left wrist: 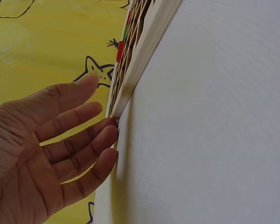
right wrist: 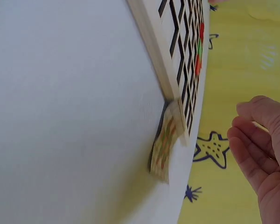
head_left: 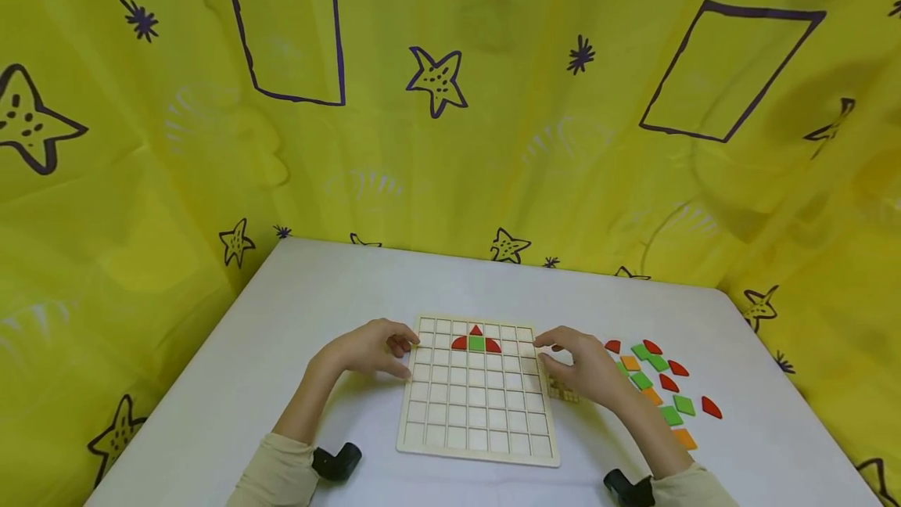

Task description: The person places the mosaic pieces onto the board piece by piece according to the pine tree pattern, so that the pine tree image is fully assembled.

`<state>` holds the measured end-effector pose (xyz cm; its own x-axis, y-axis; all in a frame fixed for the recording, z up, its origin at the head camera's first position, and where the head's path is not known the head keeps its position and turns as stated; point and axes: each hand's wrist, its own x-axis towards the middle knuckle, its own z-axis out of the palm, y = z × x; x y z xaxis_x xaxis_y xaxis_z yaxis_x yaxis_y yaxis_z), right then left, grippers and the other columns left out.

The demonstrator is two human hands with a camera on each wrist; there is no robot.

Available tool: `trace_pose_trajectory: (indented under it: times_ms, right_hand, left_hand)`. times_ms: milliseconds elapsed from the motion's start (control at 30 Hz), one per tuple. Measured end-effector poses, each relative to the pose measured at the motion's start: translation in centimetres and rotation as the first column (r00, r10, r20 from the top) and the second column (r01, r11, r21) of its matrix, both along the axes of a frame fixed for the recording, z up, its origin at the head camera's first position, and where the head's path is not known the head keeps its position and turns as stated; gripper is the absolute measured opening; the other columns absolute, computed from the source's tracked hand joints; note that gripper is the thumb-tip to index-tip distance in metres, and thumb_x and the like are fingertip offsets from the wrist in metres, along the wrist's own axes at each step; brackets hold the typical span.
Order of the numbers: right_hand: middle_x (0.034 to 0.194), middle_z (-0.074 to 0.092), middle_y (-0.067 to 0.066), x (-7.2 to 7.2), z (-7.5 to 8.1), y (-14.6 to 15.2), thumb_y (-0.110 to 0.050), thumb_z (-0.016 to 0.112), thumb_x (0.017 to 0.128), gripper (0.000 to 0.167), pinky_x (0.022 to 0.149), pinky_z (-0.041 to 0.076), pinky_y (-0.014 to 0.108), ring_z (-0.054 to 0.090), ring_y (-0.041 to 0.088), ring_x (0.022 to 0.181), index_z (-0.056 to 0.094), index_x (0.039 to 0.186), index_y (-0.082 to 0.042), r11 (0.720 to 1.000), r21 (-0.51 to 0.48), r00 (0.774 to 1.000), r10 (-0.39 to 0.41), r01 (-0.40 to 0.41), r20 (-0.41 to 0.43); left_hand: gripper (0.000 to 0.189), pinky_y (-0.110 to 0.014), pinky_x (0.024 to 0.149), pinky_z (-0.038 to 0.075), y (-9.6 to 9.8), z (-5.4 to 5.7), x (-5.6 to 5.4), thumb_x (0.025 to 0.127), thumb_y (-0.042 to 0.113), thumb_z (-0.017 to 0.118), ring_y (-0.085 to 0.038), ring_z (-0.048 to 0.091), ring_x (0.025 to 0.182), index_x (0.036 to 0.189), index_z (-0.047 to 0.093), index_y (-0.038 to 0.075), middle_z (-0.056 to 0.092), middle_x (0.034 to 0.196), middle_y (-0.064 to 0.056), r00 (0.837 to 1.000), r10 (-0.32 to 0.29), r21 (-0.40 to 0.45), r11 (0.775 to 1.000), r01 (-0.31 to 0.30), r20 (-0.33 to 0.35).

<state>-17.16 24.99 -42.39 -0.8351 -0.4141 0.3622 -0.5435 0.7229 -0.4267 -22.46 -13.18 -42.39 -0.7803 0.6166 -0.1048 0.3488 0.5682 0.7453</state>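
- Board (head_left: 477,458): flat on the surface (head_left: 352,280), approx. midway betw. L & R edges, well short of the far edge. Near-square; no clear long axis. Sides run near-to-far, w/ slight skew.
- Key relation: board lies betw. the two hands, to the R of L hand (head_left: 369,346) and to the L of R hand (head_left: 587,362). Both at the far half of its sides; neither clearly nearer.
- L hand: fingers part bent, wide gap thumb-to-fingers, nothing held. Tips at board's L side, appear to touch; contact not confirmed.
- R hand: fingers bent, narrower thumb-to-finger gap, nothing seen held. Tips at board's R side; actual contact cannot be told.
- Set in board, far end, mid col.: red triangle (head_left: 476,330) in far row; green square (head_left: 476,343) directly below it, w/ red quarter-rounds (head_left: 460,343) one each side.
- Patterned card (right wrist: 164,142): against board's R side, tilted per R wrist view; partly hidden by R hand in head view.
- Loose pcs (head_left: 684,405): red, green & orange, scattered toward surface's R edge, beyond R hand. R hand is the nearer to these; L hand is across the board, well apart.
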Motion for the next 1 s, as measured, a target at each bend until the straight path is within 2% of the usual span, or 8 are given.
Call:
trace_pose_trajectory:
  times_ms: [200,400,533,700,833,1000]
  right_hand:
    - [0.101,0.075,0.003,1.1,0.0,2.4,0.006,0.081,0.081,0.026,0.072,0.059,0.042,0.072,0.025,0.083,0.075,0.104,-0.004,1.000,-0.004,0.992,0.007,-0.008,-0.128]
    - [0.101,0.075,0.001,2.4,0.2,4.3,0.005,0.081,0.080,0.027,0.071,0.059,0.041,0.071,0.027,0.083,0.074,0.104,-0.006,0.999,-0.021,0.993,-0.031,0.029,-0.111]
    - [0.100,0.075,0.002,3.1,0.1,5.4,0.006,0.082,0.079,0.029,0.070,0.059,0.039,0.071,0.022,0.082,0.075,0.104,-0.006,0.998,-0.030,0.990,-0.060,0.057,-0.128]
    - [0.100,0.075,0.005,3.7,0.2,6.8,0.007,0.082,0.079,0.028,0.070,0.058,0.035,0.070,0.013,0.082,0.075,0.105,-0.004,0.994,-0.059,0.991,-0.092,0.087,-0.092]
    - [0.097,0.075,0.005,4.1,0.3,7.9,0.005,0.082,0.080,0.026,0.066,0.056,0.029,0.068,0.006,0.081,0.076,0.104,-0.005,0.985,-0.069,0.986,-0.162,0.159,-0.046]
    - [0.099,0.076,0.006,4.5,0.1,9.3,0.003,0.079,0.085,0.024,0.066,0.056,0.026,0.069,0.013,0.084,0.075,0.107,-0.005,0.966,-0.059,0.967,-0.249,0.252,0.060]
  left_hand:
    - [0.037,-0.040,0.096,0.050,0.7,0.5,0.5,0.078,0.011,0.089,-0.020,0.062,0.103,0.112,0.073,0.006,0.070,0.107,0.001,0.998,0.023,-0.116,0.993,-0.030,-0.064]
    - [0.032,-0.046,0.103,0.046,1.2,0.8,0.9,0.076,0.009,0.090,-0.026,0.059,0.114,0.105,0.075,0.008,0.071,0.108,0.000,0.995,0.048,-0.162,0.985,-0.062,-0.088]
    - [0.031,-0.047,0.103,0.045,1.2,0.7,0.9,0.077,0.005,0.089,-0.026,0.059,0.112,0.104,0.075,0.008,0.070,0.106,0.000,0.995,0.040,-0.155,0.986,-0.055,-0.096]
    - [0.029,-0.046,0.101,0.046,1.2,0.4,0.9,0.076,-0.002,0.086,-0.024,0.058,0.105,0.100,0.072,0.007,0.068,0.101,0.000,0.994,0.039,-0.135,0.989,-0.053,-0.105]
    - [0.028,-0.044,0.099,0.046,1.3,0.3,0.8,0.077,-0.002,0.085,-0.022,0.057,0.100,0.099,0.071,0.008,0.067,0.099,0.001,0.992,0.036,-0.136,0.989,-0.052,-0.118]
    - [0.028,-0.043,0.097,0.046,1.3,0.3,0.7,0.077,-0.001,0.085,-0.022,0.055,0.098,0.099,0.071,0.009,0.065,0.098,0.001,0.993,0.051,-0.138,0.988,-0.065,-0.108]
